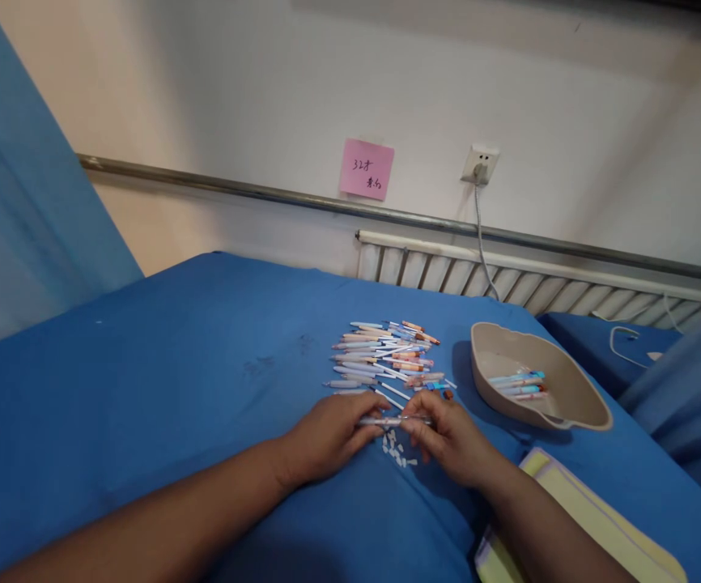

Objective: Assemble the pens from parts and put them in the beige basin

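A slim pen (390, 421) lies level between my two hands, just above the blue cloth. My left hand (333, 431) pinches its left end. The fingers of my right hand (443, 427) close round its right part. Beneath the hands sits a small scatter of white plastic bits (394, 448). Just beyond them, pen barrels (356, 356), white refill-like sticks (394, 372) and orange-brown pen parts (414, 356) are laid out in rough rows. Fingers hide part of the held pen and the nearest loose pieces.
To the right stands a beige plastic basin (575, 397) with several pens (517, 385) in it. A yellow folded item (581, 518) lies near my right forearm. Behind the blue-covered table (174, 364) are a radiator (435, 267), a rail and a socket (480, 164) with a plugged-in cable.
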`<act>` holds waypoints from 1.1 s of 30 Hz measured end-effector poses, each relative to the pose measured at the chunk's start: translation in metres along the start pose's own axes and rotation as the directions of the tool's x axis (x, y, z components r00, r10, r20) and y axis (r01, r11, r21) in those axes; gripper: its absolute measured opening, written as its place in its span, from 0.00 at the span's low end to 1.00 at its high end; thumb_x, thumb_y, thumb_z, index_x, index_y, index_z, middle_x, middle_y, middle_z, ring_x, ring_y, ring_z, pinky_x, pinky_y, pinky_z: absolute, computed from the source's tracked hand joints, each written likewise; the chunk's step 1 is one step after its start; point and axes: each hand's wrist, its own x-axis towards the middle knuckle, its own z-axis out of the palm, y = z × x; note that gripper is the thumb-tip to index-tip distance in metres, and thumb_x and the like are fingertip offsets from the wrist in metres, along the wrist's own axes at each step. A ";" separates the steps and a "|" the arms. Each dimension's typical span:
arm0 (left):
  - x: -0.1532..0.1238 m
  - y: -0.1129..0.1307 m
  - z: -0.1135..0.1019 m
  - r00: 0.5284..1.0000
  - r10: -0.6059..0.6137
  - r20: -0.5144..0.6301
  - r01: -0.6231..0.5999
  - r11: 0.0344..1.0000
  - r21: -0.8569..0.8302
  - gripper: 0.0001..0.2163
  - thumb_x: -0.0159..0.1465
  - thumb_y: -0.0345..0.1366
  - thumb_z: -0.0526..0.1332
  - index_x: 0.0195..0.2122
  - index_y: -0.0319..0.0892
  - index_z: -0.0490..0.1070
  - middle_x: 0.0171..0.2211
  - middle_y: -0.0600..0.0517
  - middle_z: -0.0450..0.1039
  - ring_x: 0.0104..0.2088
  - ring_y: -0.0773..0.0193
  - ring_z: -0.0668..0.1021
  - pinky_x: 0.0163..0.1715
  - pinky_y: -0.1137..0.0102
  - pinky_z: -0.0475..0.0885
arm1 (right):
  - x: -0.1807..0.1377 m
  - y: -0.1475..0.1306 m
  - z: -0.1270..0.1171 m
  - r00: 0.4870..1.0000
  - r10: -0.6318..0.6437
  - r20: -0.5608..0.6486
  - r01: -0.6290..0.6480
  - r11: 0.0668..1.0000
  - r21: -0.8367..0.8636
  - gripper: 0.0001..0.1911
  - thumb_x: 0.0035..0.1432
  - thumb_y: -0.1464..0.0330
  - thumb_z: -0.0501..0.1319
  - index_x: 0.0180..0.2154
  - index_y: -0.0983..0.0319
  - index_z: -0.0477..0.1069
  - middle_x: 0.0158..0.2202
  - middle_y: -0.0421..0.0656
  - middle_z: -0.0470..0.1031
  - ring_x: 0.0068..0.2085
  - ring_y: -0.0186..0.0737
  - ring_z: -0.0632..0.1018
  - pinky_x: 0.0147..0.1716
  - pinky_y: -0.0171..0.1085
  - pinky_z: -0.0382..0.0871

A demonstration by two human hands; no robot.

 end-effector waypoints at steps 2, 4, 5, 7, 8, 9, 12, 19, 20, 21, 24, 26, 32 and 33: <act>0.000 0.000 0.000 0.997 -0.035 -0.062 0.029 0.995 -0.098 0.15 0.60 0.38 0.60 0.49 0.45 0.66 0.41 0.51 0.74 0.39 0.61 0.75 0.40 0.70 0.67 | 0.001 0.001 0.001 1.000 0.012 -0.016 -0.011 0.999 0.044 0.05 0.60 0.65 0.54 0.35 0.60 0.63 0.22 0.34 0.67 0.18 0.30 0.69 0.19 0.30 0.61; 0.002 0.000 -0.001 0.984 -0.112 -0.139 0.084 0.978 -0.192 0.18 0.59 0.41 0.61 0.50 0.44 0.65 0.41 0.50 0.74 0.38 0.61 0.75 0.39 0.70 0.68 | 0.002 0.002 0.001 0.999 0.010 -0.051 -0.007 0.997 0.072 0.05 0.60 0.65 0.55 0.34 0.60 0.63 0.22 0.34 0.67 0.19 0.30 0.69 0.20 0.30 0.61; 0.003 -0.001 -0.002 0.973 -0.168 -0.159 0.128 0.964 -0.233 0.17 0.60 0.43 0.59 0.49 0.43 0.66 0.38 0.51 0.75 0.35 0.62 0.76 0.36 0.71 0.69 | 0.003 0.003 0.001 0.997 0.011 -0.074 -0.004 0.996 0.088 0.05 0.60 0.65 0.55 0.34 0.60 0.63 0.22 0.34 0.67 0.19 0.30 0.69 0.20 0.30 0.61; 0.007 -0.004 -0.003 0.943 -0.299 -0.146 0.242 0.918 -0.313 0.15 0.63 0.47 0.53 0.39 0.40 0.70 0.27 0.53 0.74 0.24 0.67 0.73 0.25 0.74 0.67 | 0.005 0.005 0.000 0.993 0.018 -0.119 -0.004 0.993 0.118 0.06 0.60 0.64 0.55 0.34 0.60 0.63 0.23 0.34 0.67 0.19 0.29 0.68 0.19 0.30 0.60; 0.008 -0.005 -0.003 0.927 -0.354 -0.122 0.292 0.888 -0.355 0.17 0.63 0.48 0.52 0.33 0.40 0.70 0.22 0.55 0.71 0.19 0.69 0.70 0.21 0.75 0.64 | 0.005 0.005 0.000 0.991 0.022 -0.135 -0.004 0.992 0.127 0.06 0.60 0.64 0.55 0.34 0.60 0.63 0.23 0.34 0.67 0.19 0.29 0.68 0.19 0.29 0.60; 0.010 -0.007 -0.003 0.913 -0.395 -0.099 0.326 0.855 -0.404 0.18 0.62 0.49 0.52 0.28 0.40 0.69 0.18 0.57 0.68 0.15 0.71 0.67 0.17 0.76 0.61 | 0.006 0.006 -0.001 0.989 0.024 -0.143 -0.005 0.991 0.133 0.06 0.59 0.64 0.55 0.34 0.60 0.63 0.23 0.34 0.66 0.18 0.29 0.68 0.19 0.29 0.60; 0.014 -0.011 -0.002 0.900 -0.423 -0.102 0.291 0.759 -0.583 0.14 0.54 0.46 0.63 0.25 0.40 0.66 0.18 0.59 0.66 0.16 0.72 0.66 0.17 0.77 0.59 | 0.006 0.008 -0.002 0.989 0.034 -0.147 -0.011 0.989 0.151 0.06 0.59 0.63 0.55 0.34 0.60 0.63 0.23 0.34 0.66 0.18 0.29 0.68 0.19 0.29 0.60; 0.015 -0.010 -0.001 0.878 -0.478 -0.010 0.315 0.594 -0.740 0.16 0.58 0.49 0.59 0.35 0.39 0.68 0.24 0.54 0.71 0.18 0.71 0.69 0.15 0.77 0.60 | 0.006 0.008 -0.002 0.988 0.042 -0.151 -0.017 0.986 0.163 0.07 0.59 0.63 0.55 0.34 0.60 0.63 0.22 0.34 0.66 0.17 0.29 0.68 0.18 0.29 0.59; 0.014 -0.010 -0.001 0.883 -0.470 0.015 0.329 0.594 -0.734 0.16 0.58 0.49 0.58 0.33 0.39 0.68 0.22 0.54 0.70 0.17 0.72 0.68 0.15 0.77 0.59 | 0.006 0.008 -0.002 0.988 0.045 -0.149 -0.021 0.988 0.156 0.07 0.60 0.63 0.55 0.34 0.60 0.63 0.22 0.34 0.66 0.18 0.29 0.68 0.18 0.29 0.59; 0.014 -0.011 -0.001 0.891 -0.453 0.015 0.318 0.601 -0.734 0.14 0.57 0.47 0.61 0.30 0.39 0.69 0.22 0.54 0.70 0.18 0.72 0.68 0.16 0.77 0.60 | 0.006 0.008 -0.002 0.988 0.045 -0.149 -0.023 0.989 0.148 0.07 0.60 0.63 0.55 0.34 0.60 0.63 0.22 0.34 0.66 0.18 0.29 0.68 0.18 0.29 0.59; 0.014 -0.011 -0.002 0.918 -0.390 -0.070 0.200 0.608 -0.768 0.12 0.47 0.36 0.70 0.29 0.39 0.70 0.35 0.51 0.74 0.30 0.68 0.74 0.28 0.75 0.67 | 0.007 0.008 -0.003 0.986 0.037 -0.163 -0.014 0.990 0.141 0.07 0.60 0.63 0.55 0.33 0.60 0.63 0.21 0.33 0.65 0.17 0.29 0.67 0.18 0.29 0.59; 0.014 -0.011 -0.003 0.916 -0.390 -0.090 0.175 0.593 -0.786 0.15 0.46 0.35 0.70 0.34 0.40 0.71 0.43 0.49 0.73 0.35 0.65 0.75 0.31 0.73 0.68 | 0.007 0.009 -0.003 0.985 0.038 -0.169 -0.013 0.989 0.147 0.07 0.59 0.63 0.55 0.33 0.60 0.63 0.21 0.33 0.65 0.17 0.29 0.67 0.18 0.29 0.59; 0.015 -0.015 0.002 0.892 -0.448 0.063 0.353 0.602 -0.717 0.15 0.57 0.48 0.60 0.29 0.38 0.68 0.22 0.54 0.70 0.18 0.71 0.68 0.17 0.75 0.62 | 0.006 0.008 -0.003 0.990 0.039 -0.138 -0.022 0.992 0.122 0.07 0.60 0.62 0.55 0.33 0.60 0.63 0.22 0.34 0.66 0.18 0.29 0.68 0.19 0.29 0.60; 0.014 -0.015 0.002 0.899 -0.435 0.042 0.331 0.615 -0.716 0.14 0.54 0.45 0.64 0.28 0.38 0.68 0.21 0.55 0.70 0.19 0.71 0.68 0.19 0.76 0.63 | 0.005 0.007 -0.003 0.989 0.038 -0.140 -0.023 0.993 0.112 0.08 0.60 0.62 0.54 0.33 0.60 0.63 0.22 0.34 0.66 0.18 0.29 0.68 0.19 0.29 0.60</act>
